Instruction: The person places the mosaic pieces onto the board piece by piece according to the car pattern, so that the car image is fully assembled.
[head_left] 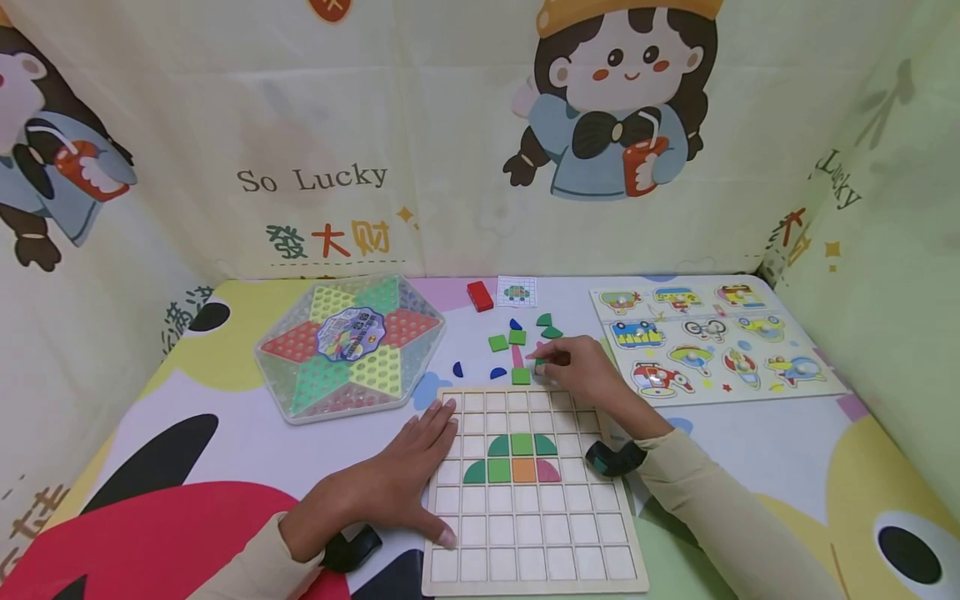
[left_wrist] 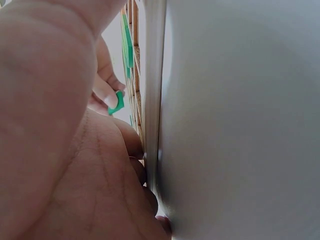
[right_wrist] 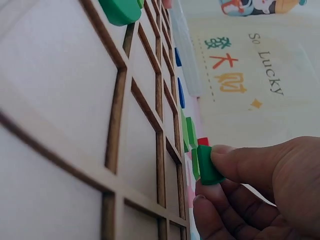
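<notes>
A wooden grid board (head_left: pixel 533 569) lies flat on the table, with green, orange and pink pieces set in two of its rows. My left hand (head_left: pixel 390 475) rests along the board's left edge, fingers straight and spread, thumb at the lower left cells. Just beyond the far edge, my right hand (head_left: pixel 592 377) pinches a dark green block (right_wrist: pixel 211 165) between thumb and fingers. In the left wrist view the same green block (left_wrist: pixel 118 103) shows at the fingertips. Around that hand lie loose pieces: a light green square (head_left: pixel 521 376), blue half-rounds (head_left: pixel 498 373) and dark green quarter-rounds (head_left: pixel 552 332).
A hexagonal Chinese checkers set (head_left: pixel 348 346) stands at the left. On the right lies a vehicle peg puzzle (head_left: pixel 708 333). Behind the loose pieces are a red block (head_left: pixel 480 296) and a small pattern card (head_left: pixel 517 292). A printed cloth wall (head_left: pixel 450 125) closes off the back.
</notes>
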